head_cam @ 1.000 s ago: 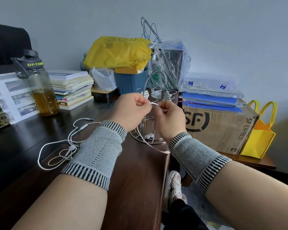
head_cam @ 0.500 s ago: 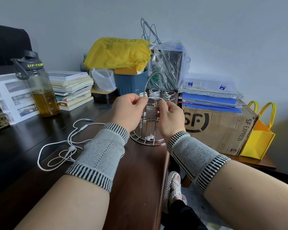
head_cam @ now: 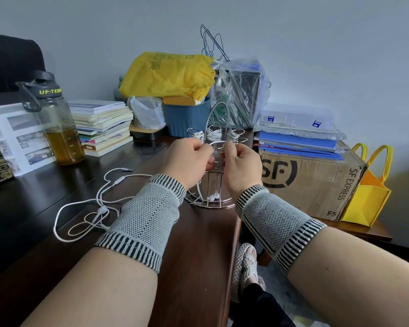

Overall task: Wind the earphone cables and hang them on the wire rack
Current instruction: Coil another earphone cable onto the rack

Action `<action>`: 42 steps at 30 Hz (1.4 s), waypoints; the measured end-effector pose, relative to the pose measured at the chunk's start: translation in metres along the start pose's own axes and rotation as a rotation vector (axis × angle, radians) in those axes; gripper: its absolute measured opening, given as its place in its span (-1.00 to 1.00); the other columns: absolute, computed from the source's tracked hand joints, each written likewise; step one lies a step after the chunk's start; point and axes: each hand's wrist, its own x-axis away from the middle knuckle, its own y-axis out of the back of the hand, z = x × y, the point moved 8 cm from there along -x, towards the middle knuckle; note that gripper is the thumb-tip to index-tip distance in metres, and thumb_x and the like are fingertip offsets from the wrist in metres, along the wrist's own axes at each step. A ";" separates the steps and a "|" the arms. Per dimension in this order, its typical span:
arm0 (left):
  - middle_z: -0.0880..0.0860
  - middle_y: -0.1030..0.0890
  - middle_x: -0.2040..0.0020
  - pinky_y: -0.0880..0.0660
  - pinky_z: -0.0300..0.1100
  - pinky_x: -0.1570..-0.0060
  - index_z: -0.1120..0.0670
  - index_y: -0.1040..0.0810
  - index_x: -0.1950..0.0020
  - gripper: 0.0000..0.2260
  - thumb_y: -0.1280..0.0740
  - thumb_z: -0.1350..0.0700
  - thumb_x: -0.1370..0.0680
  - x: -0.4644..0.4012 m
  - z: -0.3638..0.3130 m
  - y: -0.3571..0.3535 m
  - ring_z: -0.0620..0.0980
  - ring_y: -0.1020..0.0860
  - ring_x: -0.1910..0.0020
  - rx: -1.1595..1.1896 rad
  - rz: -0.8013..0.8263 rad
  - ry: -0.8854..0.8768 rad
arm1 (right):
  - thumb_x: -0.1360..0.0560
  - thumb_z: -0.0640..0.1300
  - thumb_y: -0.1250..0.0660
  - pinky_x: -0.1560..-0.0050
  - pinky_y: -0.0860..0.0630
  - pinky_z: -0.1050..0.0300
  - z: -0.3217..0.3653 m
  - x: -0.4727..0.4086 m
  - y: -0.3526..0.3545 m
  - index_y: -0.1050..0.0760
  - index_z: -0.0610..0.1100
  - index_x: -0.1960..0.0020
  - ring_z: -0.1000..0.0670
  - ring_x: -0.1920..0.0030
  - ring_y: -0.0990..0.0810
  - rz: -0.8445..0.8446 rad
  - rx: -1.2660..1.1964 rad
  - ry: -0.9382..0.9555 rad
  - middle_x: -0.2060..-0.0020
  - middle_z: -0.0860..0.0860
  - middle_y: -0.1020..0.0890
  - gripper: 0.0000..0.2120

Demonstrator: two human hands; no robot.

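Wire rack (head_cam: 219, 175): chrome, round base, arched handle, standing near the table's right edge. Three wound white bundles (head_cam: 214, 134) already hang on its upper hooks.

Left hand (head_cam: 187, 161): raised in front of the rack, fingers curled, pinching one end of a white cable loop (head_cam: 216, 143).

Right hand (head_cam: 242, 162): level with the left, close beside it, fingers curled round the other end of the same loop. The cable arcs between the two hands just before the rack's front hooks. A tail of it drops from the left hand, ending in a pair of earbuds (head_cam: 213, 197) low at the rack's base.

Loose earphones (head_cam: 99, 208): a second white set, unwound, sprawled on the dark table (head_cam: 206, 256) to the left, untouched.

Also present: amber water bottle (head_cam: 57, 128), stacked books (head_cam: 102, 126), cardboard box (head_cam: 314, 180), yellow bag (head_cam: 368, 197).

Step in hand, by my reading: winding this cable, the coil not yet complete. Next calls for gathering the hanging tail into the coil, then slipping it over a free hook without disturbing its neighbours. The loose set remains.
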 end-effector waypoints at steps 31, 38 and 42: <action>0.08 -0.69 0.28 -0.61 0.13 0.05 0.05 -0.55 0.46 -0.69 -0.27 0.13 -0.50 -0.006 0.018 0.001 0.12 -0.67 0.16 -0.102 0.020 0.046 | -0.49 0.00 -0.29 0.36 -0.38 0.16 -0.013 -0.013 0.006 -0.42 -0.13 0.49 0.01 0.50 -0.39 -0.064 0.114 -0.105 0.59 0.02 -0.42 -0.60; 0.00 -0.70 0.30 -0.61 0.07 -0.01 0.07 -0.57 0.38 -0.70 -0.21 0.13 -0.52 0.001 0.024 -0.007 0.04 -0.68 0.13 -0.134 0.085 0.101 | -0.43 -0.03 -0.33 0.09 -0.61 -0.07 -0.034 -0.005 0.005 -0.60 -0.22 0.32 -0.11 0.27 -0.64 -0.026 0.099 -0.163 0.36 -0.08 -0.67 -0.72; 0.01 -0.69 0.28 -0.60 0.08 -0.02 0.07 -0.50 0.48 -0.67 -0.24 0.12 -0.51 0.002 0.023 -0.006 0.07 -0.67 0.11 -0.163 0.079 0.107 | -0.44 -0.05 -0.33 0.07 -0.61 -0.11 -0.037 -0.001 0.004 -0.55 -0.17 0.27 -0.09 0.25 -0.63 -0.052 -0.016 -0.148 0.31 -0.08 -0.67 -0.79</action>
